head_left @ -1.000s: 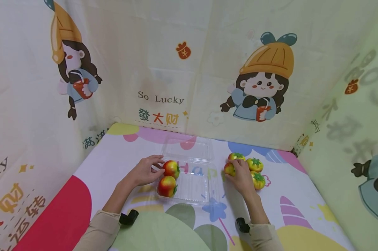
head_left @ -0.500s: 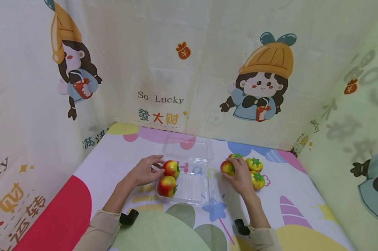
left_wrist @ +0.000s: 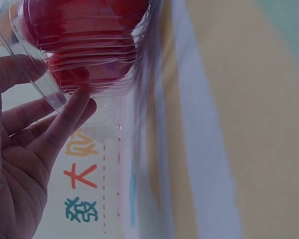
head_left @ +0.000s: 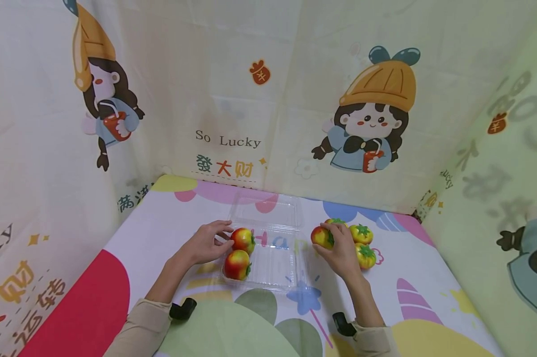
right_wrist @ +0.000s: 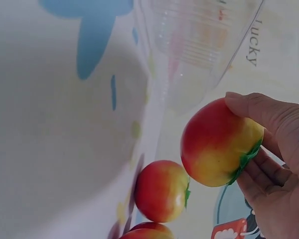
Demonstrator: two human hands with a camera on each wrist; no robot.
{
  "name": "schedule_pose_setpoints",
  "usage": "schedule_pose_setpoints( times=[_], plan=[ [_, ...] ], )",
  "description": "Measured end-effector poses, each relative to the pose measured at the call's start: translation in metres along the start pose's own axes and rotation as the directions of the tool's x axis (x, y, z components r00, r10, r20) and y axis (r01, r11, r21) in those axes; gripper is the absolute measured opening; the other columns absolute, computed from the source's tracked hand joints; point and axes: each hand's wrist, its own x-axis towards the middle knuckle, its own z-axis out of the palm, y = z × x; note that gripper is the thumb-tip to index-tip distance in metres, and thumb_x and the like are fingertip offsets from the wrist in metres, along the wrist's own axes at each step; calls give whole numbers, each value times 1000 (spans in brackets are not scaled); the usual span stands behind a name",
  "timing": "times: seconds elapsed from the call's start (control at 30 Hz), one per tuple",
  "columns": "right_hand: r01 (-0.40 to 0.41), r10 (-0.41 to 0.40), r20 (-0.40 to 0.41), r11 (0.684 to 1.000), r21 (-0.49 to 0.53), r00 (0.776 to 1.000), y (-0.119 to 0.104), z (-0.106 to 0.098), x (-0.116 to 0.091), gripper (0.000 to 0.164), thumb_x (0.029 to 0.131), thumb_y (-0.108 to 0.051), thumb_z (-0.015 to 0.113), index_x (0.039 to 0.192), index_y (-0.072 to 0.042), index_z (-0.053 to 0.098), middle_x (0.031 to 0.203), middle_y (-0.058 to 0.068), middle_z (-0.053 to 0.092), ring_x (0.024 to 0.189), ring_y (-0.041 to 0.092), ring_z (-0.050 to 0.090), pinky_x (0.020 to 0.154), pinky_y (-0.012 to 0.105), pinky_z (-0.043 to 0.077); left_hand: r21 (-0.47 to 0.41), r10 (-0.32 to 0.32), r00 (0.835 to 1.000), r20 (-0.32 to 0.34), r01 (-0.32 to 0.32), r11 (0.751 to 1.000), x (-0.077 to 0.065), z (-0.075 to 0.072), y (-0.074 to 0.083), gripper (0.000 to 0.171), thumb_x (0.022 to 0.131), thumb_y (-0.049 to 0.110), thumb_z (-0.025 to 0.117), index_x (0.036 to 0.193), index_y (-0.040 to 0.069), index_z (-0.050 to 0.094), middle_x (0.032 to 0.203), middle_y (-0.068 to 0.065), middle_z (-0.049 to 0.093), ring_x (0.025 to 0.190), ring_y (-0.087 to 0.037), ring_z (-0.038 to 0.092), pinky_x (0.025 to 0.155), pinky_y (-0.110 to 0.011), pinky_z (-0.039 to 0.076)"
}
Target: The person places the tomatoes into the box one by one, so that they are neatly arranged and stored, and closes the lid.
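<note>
Held fruit (right_wrist: 209,144): likely light, firm, slick; grip at sides.
Container (head_left: 274,265): likely flimsy; hold at rim (head_left: 268,287).
Right hand (head_left: 344,252): fingers pinching fruit.
Left hand (head_left: 207,243): fingers pinching rim.

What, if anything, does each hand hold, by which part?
The right hand holds a red-yellow fruit by its sides. The left hand touches the clear container at its left rim; whether it grips is unclear.

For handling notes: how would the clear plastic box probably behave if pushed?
The clear plastic box looks light and flexible: its walls are thin and ribbed. It may swing unevenly, with two fruits along its left side; their round shape suggests they could roll.
</note>
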Motion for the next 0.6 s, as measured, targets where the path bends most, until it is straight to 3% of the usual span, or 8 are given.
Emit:
schedule_pose_setpoints(
  times=[0.6],
  plan=[
    [82, -81, -25, 996, 23, 996, -29, -5, -4, 58, 80, -12, 87, 134, -8, 64, 131, 16, 55, 125, 35, 51, 102, 53, 54, 10, -9, 1000, 4, 9, 1000, -1, -1, -1, 36, 94, 15, 71, 125, -5, 68, 141, -27, 58, 101, -28, 72, 81, -33, 63]
  ],
)
